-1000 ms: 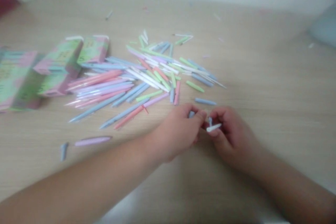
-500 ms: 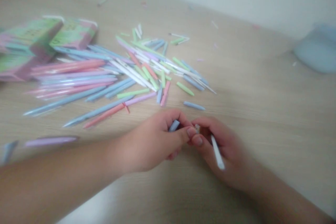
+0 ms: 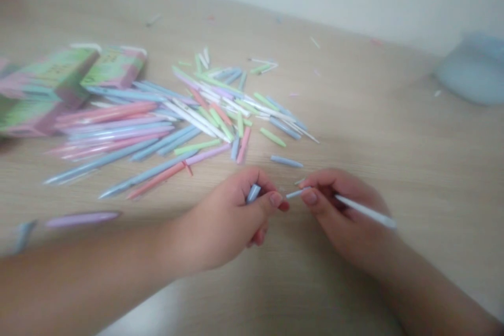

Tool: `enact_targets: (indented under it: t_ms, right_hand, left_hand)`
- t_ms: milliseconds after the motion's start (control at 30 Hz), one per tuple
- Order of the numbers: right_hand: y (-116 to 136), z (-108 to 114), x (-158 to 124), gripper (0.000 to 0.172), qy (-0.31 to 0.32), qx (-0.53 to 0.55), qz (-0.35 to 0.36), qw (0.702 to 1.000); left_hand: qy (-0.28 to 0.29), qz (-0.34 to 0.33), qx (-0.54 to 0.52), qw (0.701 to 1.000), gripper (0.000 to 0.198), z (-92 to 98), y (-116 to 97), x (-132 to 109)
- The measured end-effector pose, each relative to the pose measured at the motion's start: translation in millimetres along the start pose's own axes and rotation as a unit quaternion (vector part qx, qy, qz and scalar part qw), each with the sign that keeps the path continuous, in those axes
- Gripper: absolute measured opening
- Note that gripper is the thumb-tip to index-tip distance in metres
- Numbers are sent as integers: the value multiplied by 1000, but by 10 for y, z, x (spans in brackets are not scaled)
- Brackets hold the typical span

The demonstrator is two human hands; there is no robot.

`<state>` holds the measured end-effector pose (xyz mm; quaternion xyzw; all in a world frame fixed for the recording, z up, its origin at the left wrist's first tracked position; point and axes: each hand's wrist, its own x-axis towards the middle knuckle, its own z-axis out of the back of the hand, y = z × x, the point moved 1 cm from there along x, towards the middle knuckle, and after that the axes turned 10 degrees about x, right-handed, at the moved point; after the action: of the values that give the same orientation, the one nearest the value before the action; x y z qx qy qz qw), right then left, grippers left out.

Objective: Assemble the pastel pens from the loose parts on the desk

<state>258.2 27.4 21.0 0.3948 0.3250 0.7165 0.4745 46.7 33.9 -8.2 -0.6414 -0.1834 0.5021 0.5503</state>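
Left hand: fingers closed on one blue pen piece. Right hand: fingers pinch one white refill, its tip just beside the left thumb, low over the desk. Beyond: pile of pastel pen parts (too blurred to count), one lone blue part, at least two cartons.

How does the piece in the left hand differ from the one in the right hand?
Colour: the blue piece in the left hand is pale blue, while the white rod in the right hand is white. Size: the blue piece looks thicker and shows only a short stub past the curled fingers, while the white rod is thin and long, sticking out on both sides of its grip. Both are pinched close to the pen pile.
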Motion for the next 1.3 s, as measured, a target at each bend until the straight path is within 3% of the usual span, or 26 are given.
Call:
enact_targets:
  t_ms: [200,433,600,767,1300]
  right_hand:
    - [11,24,-9,3,-8,-39,-4,999]
    - [7,41,-61,2,-25,-65,6,998]
    - [-12,90,-36,6,5,-61,43,997]
    - [17,157,-5,4,58,-34,79,995]
    - [108,225,-10,8,96,-20,109,989]
  left_hand:
    - [-4,-13,26,1000,15,-9,-7,-22]
    - [-1,-14,20,1000,17,-6,-21,-7]
    - [-11,-3,69,998,16,-31,-7,-41]
    - [-36,-38,134,990,21,-51,12,-110]
    - [-47,-87,190,977,19,-47,25,-142]
